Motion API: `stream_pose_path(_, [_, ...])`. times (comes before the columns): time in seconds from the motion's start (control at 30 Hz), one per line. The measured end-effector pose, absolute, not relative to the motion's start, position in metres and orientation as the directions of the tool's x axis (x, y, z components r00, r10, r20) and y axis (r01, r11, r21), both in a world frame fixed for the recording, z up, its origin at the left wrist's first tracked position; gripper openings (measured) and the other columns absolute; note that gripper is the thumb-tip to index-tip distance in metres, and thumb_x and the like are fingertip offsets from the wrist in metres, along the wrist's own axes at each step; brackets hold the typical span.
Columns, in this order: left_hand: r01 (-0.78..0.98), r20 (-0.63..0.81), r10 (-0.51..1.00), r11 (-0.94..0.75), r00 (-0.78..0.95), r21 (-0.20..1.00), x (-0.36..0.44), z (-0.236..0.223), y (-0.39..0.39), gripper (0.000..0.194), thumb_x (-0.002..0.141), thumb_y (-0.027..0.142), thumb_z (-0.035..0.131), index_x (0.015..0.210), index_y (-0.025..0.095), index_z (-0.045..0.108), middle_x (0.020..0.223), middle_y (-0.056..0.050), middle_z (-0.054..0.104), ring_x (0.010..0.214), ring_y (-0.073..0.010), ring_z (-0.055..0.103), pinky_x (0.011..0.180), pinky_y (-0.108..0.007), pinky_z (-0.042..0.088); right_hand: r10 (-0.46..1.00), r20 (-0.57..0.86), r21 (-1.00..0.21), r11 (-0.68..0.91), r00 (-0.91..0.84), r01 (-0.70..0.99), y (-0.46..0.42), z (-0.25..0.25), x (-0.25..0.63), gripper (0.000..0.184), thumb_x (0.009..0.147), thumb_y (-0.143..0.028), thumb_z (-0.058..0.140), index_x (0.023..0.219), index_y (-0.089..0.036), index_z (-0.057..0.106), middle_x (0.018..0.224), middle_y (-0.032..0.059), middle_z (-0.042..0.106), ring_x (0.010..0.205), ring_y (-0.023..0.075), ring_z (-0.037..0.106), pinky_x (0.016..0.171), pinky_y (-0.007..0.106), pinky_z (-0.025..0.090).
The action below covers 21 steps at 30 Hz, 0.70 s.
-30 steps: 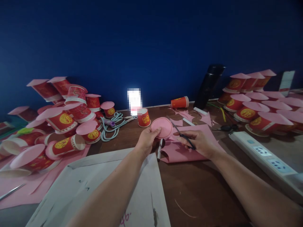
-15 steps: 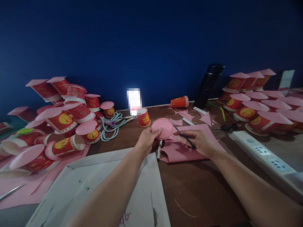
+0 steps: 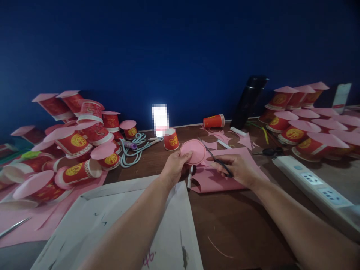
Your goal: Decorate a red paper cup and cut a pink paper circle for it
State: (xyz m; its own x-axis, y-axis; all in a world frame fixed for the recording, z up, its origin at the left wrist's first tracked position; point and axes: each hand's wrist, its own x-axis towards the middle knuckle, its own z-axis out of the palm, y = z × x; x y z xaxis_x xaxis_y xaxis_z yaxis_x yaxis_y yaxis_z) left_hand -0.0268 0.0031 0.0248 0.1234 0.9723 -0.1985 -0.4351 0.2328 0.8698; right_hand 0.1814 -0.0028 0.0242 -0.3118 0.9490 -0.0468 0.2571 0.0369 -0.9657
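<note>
My left hand (image 3: 174, 165) pinches a round pink paper disc (image 3: 195, 150), thumb on its face, with a darker ring visible near the rim. In my right hand (image 3: 239, 169) is a pair of dark-handled scissors (image 3: 224, 166), its blades pointing up and left beside the disc's right edge. Whether the blades touch the paper I cannot tell. Under both hands lies a larger pink sheet (image 3: 225, 183) with curved cut-outs along its left side. A white stick-like tube (image 3: 190, 180) sits at that side. Just behind the disc stands a red paper cup (image 3: 171, 140).
Red cups with pink paper tops crowd the left (image 3: 73, 142) and right (image 3: 298, 131). Pink offcuts (image 3: 219, 135), stacked red cups (image 3: 213, 121) and a black bottle (image 3: 249, 101) lie behind. A power strip (image 3: 312, 183), coiled cable (image 3: 131, 159) and white board (image 3: 118, 217) flank my arms.
The view has shifted very slightly. Both hands keep their hold, and the disc and scissors stay in nearly the same place.
</note>
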Motion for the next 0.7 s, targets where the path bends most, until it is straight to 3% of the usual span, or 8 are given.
stream_pose_path(0.53, [-0.431, -0.182, 0.973, 0.227, 0.143, 0.873, -0.0266, 0.0235, 0.0045, 0.032, 0.069, 0.026, 0.074, 0.093, 0.007, 0.064, 0.073, -0.008, 0.068, 0.062, -0.0152, 0.062, 0.064, -0.030, 0.052, 0.945, -0.106, -0.962, -0.020, -0.310, 0.271, -0.0049, 0.0284, 0.1805, 0.058, 0.069, -0.052, 0.073, 0.112, -0.014, 0.069, 0.057, -0.0022, 0.053, 0.051, 0.0084, 0.044, 0.046, 0.023, 0.037])
stream_pose_path(0.7, [-0.400, -0.176, 0.969, 0.234, 0.176, 0.886, -0.0281, 0.0217, 0.0043, 0.035, 0.068, 0.029, 0.076, 0.094, 0.008, 0.064, 0.074, -0.007, 0.068, 0.058, -0.0123, 0.059, 0.062, -0.028, 0.051, 0.950, -0.096, -0.961, -0.010, -0.298, 0.276, -0.0061, 0.0315, 0.1792, 0.056, 0.068, -0.052, 0.073, 0.109, -0.014, 0.070, 0.055, -0.0029, 0.052, 0.049, 0.0079, 0.044, 0.046, 0.024, 0.038])
